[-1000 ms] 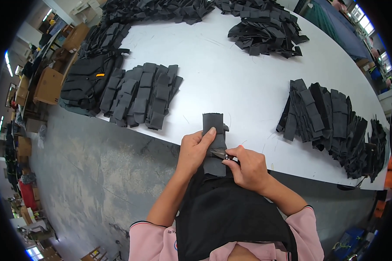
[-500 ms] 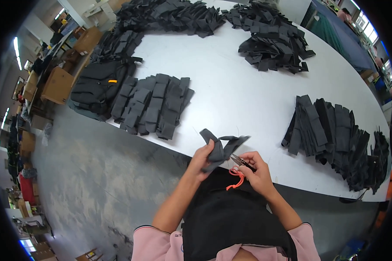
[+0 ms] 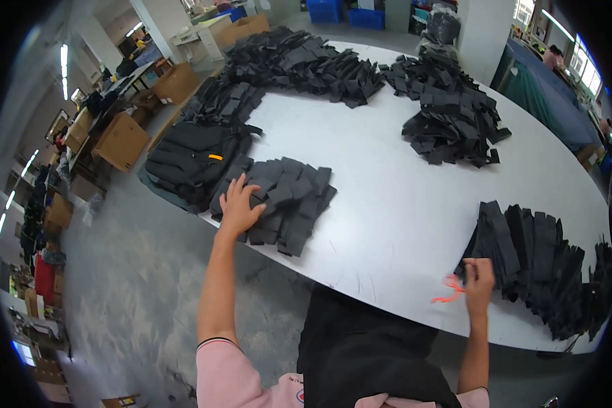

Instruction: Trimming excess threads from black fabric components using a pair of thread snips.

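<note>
Across the middle of the view spreads a broad white worktable, its near edge slanting down to the right above a mottled grey concrete floor. Along the far left side lies the longest heap of dark grey fabric strips, loosely tangled. At the right edge stands a row of strips in upright-looking bundles, packed side by side. Below the near edge hangs the person's black apron, worn over a pink shirt. Toward the far right sits another jumbled strip heap. Near the left corner, a flatter pile of strips lies beside a black backpack, close against it. Beyond the table's left side, a brown cardboard box rests on the floor.

The left hand lies over the left side of the flatter pile, fingers spread and thumb held apart. The right hand, slightly blurred, is just beside the near left end of the bundles, fingers curled in; I cannot tell what they pinch. An orange cord trails leftward beside it over the white tabletop. Smallest is the yellow-orange tab on the backpack.
</note>
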Demonstrator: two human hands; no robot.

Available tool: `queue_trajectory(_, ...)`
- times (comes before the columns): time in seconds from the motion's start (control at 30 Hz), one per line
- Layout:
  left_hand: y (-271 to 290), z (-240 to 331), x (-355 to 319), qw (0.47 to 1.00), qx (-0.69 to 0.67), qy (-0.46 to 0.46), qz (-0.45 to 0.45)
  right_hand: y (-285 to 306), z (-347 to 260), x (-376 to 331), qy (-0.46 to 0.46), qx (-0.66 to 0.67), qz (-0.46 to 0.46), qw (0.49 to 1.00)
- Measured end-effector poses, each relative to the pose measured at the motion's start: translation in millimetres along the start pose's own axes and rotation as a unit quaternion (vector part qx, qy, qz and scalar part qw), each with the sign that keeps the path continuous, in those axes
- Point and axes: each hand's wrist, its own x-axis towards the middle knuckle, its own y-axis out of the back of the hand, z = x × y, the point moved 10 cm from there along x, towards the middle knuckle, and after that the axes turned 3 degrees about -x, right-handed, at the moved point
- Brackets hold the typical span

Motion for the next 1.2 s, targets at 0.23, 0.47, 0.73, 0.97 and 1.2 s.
queue_trajectory(0.23,-35,2,-32,0.990,0.113,0.069,0.053,56,133,36,-0.115,-0.252,0.055,0.959)
queue_trajectory(0.47,-27,29,-44,0.974,0.183,-0.040,0.128,32,191,46,-0.173,-0.335,-0.045,0.925)
queue_trajectory(0.73,-26,-16,-13,0.980,-0.045,0.152,0.123,59,192,57,-0.188,-0.176,0.040,0.965)
queue_trajectory(0.97,-17,-6,-19,0.962,0.029,0.183,0.199,52,98,51,-0.087,0.050,0.076,0.992)
queue_trajectory(1.2,-80,171,-50,0.860,-0.507,-0.040,0.035,-110,-37,-4,-0.178,0.370,-0.198,0.890)
